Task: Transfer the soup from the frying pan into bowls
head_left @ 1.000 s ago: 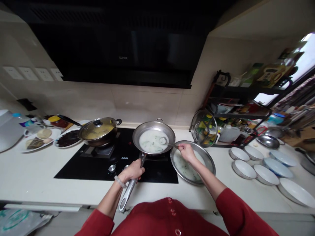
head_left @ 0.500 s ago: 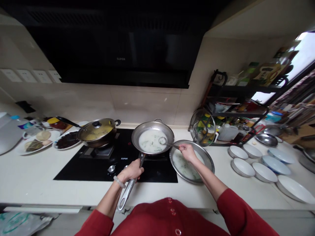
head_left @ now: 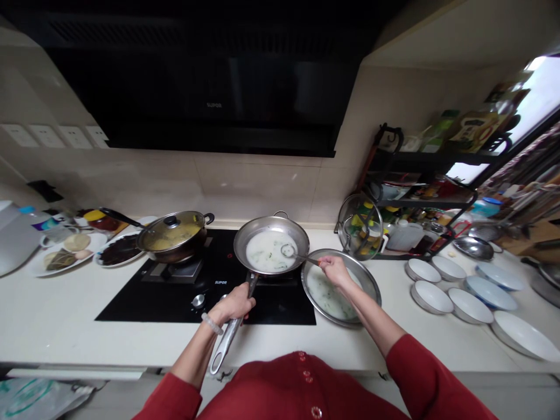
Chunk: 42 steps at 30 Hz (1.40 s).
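Observation:
On the right side of the stove sits a steel frying pan (head_left: pixel 241 232) holding a milky white liquid (head_left: pixel 265 248) with green bits. My left hand (head_left: pixel 237 304) is wrapped around the pan's long metal handle. In my right hand (head_left: pixel 333 270) is the handle of a small ladle (head_left: pixel 289 251), whose round bowl is in the white liquid near the pan's right side. Right of the pan, under my right forearm, a wide steel basin (head_left: pixel 371 286) holds more whitish liquid with green bits; my forearm covers part of it.
A lidded pot (head_left: pixel 171 236) with yellowish food stands on the left burner. Plates of food, including a dark dish (head_left: pixel 118 249), lie left of it. Several white bowls (head_left: pixel 432 296) stand at the right. A glass lid (head_left: pixel 360 227) leans against the black rack (head_left: pixel 431 203).
The ladle's bowl has shifted very slightly within the white liquid. Both hands keep their grips, and the pan stays in place.

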{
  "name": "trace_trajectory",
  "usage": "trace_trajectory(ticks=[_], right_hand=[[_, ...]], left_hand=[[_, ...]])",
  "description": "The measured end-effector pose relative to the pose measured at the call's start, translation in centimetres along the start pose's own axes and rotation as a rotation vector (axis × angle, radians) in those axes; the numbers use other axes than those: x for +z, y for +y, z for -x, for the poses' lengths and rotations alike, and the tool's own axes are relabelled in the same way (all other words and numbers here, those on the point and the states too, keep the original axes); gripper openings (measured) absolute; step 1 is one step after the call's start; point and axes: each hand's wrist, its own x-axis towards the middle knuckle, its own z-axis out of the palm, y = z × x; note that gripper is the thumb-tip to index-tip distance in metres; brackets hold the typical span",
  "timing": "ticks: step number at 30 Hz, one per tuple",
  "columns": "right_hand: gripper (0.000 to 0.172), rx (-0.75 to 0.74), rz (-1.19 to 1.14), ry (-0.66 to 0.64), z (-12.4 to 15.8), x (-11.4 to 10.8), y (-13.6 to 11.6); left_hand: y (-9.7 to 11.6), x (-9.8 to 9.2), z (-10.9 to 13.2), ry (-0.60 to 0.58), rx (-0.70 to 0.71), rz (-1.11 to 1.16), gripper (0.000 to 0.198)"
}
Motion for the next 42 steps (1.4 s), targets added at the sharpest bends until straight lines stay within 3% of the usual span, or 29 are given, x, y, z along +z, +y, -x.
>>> trace_trajectory(ticks=[20, 27, 32, 37, 42], right_hand=[[0.015, 0.079, -0.144, -0.022, 1.3, -0.5, -0.9], [0.023, 0.134, -0.273, 0.019, 2.9, -3.5, -1.9], [0.037, 0.153, -0.318, 0.108, 4.5, -7.1, -0.1], [0.038, 0.081, -0.068, 0.231, 5.9, -9.8, 4.5], [0.033, -0.072, 0.571, 0.202, 8.7, -9.8, 9.1]], left_hand=[[0.7, -0.1, 0.5, 0.007, -0.01, -0.02, 0.013], [0.8, -0.2, 0.6, 0.011, -0.022, -0.05, 0.012], [0.5, -0.1, 0.5, 0.011, -0.008, -0.04, 0.013], [0.6, -0.2, 0.6, 0.01, -0.001, -0.049, 0.013], [1.0, -0.3, 0.9, 0.005, -0.017, -0.066, 0.012]])
